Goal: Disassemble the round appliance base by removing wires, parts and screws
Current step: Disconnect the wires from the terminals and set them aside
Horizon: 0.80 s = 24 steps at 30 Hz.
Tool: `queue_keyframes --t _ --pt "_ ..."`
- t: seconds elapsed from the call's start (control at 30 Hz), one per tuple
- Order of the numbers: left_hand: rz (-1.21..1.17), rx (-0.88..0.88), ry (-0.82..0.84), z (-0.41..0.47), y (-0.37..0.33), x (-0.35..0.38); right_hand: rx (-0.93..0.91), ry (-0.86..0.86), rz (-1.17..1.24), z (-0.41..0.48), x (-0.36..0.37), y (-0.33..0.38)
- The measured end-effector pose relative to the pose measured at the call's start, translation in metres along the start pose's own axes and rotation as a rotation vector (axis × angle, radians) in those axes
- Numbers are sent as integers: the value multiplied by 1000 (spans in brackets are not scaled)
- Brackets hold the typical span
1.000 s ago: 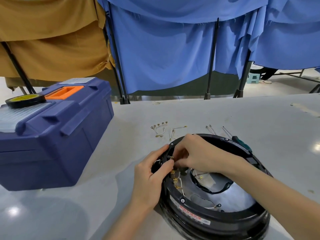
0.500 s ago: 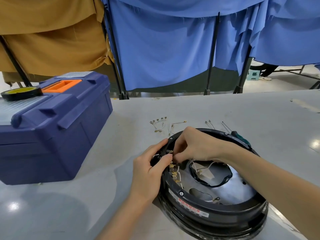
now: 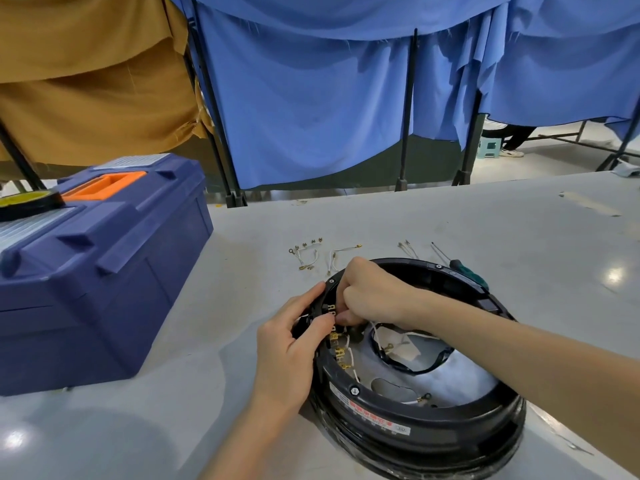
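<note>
One left hand (image 3: 294, 344) holds one base (image 3: 415, 434), right hand (image 3: 374, 292) pinches one wire (image 3: 374, 332).

Toolbox (image 3: 93, 271) left of base (image 3: 415, 427); loose wires (image 3: 311, 254), perhaps screwdriver (image 3: 460, 266), behind.

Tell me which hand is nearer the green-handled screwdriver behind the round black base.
Right. The right hand is inside the round black base, the green-handled screwdriver beyond it to the right; the left hand holds the base's outer left edge, farther off.

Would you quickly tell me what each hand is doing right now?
Left hand: grips the appliance base rim.
Right hand: curled at the brass terminals; grasp hidden.
</note>
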<state>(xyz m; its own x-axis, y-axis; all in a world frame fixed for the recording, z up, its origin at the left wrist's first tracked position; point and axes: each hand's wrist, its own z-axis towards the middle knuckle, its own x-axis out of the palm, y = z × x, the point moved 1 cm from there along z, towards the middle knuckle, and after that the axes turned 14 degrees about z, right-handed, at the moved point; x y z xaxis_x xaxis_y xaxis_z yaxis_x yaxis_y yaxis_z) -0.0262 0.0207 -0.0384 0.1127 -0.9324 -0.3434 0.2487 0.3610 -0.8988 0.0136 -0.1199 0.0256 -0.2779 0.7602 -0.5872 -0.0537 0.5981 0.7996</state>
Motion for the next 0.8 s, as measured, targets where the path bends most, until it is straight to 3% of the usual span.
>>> queue_keyframes --t 0.8 --pt "19 11 -15 -1 -1 0 55 -29 64 -2 3 2"
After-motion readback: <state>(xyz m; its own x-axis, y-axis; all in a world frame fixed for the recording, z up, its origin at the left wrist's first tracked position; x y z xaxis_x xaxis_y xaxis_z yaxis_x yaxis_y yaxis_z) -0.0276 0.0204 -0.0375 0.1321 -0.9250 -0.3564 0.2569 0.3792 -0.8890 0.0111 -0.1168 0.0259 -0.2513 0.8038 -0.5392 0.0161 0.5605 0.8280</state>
